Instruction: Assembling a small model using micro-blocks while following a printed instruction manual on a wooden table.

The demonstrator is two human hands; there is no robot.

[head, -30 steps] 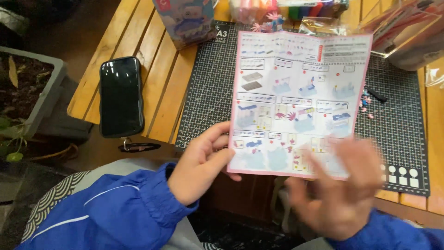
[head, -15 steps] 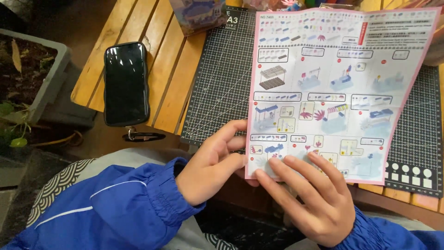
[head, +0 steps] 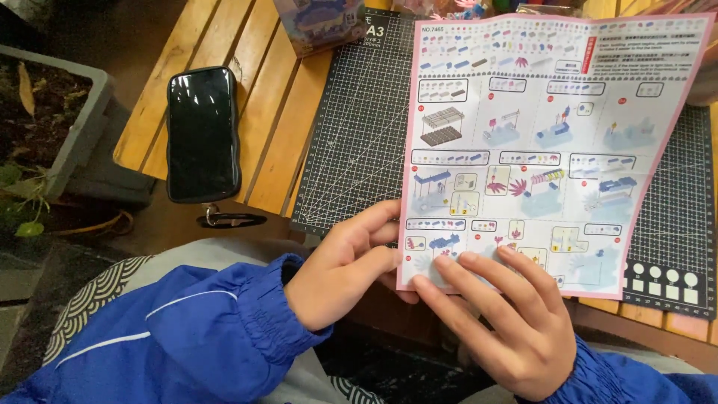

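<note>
While our left hand (head: 348,262) pinches the instruction sheet (head: 550,142) and our right hand (head: 508,322) lies flat on its near edge, loosening either may crumple it.

right hand (head: 516,322) now settled flat on instruction sheet (head: 550,142), sheet shifted rightward, nearer the camera

A dark phone screen (head: 202,133) lies on the wooden slats at left. A small blue box (head: 320,22) stands at the mat's top edge.
</note>
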